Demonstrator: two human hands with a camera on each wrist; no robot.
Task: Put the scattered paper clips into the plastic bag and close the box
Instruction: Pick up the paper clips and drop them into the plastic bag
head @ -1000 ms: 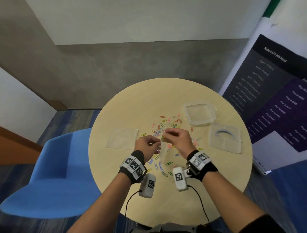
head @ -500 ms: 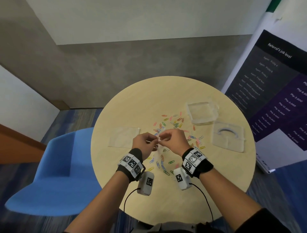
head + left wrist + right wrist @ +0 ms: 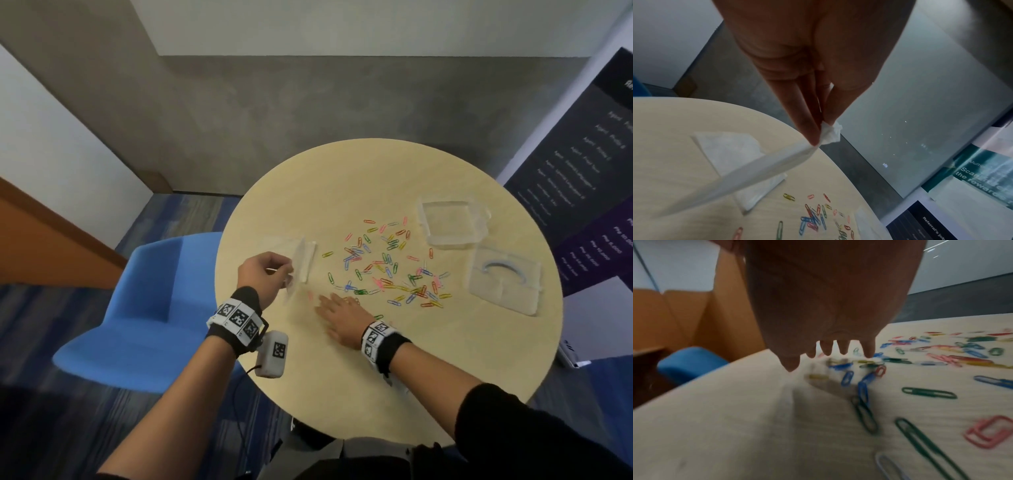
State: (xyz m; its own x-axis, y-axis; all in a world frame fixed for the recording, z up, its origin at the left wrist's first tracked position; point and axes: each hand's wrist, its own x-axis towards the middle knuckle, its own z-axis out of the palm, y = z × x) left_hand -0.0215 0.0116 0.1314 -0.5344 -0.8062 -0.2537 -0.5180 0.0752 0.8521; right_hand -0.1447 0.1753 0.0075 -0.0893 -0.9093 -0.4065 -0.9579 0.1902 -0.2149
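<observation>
Clear plastic bag point(image 3: 297, 274) pinched at its corner by left hand point(image 3: 263, 278), hanging above round table point(image 3: 342, 377). Coloured paper clips point(image 3: 387, 270) scattered mid-table. Right hand point(image 3: 342, 317) flat, fingers spread beside them. Open box point(image 3: 452, 222) and lid point(image 3: 503, 279) far right.

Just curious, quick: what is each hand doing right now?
Left hand: fingers pinch the plastic bag.
Right hand: open, flat over the paper clips, holding nothing.
</observation>
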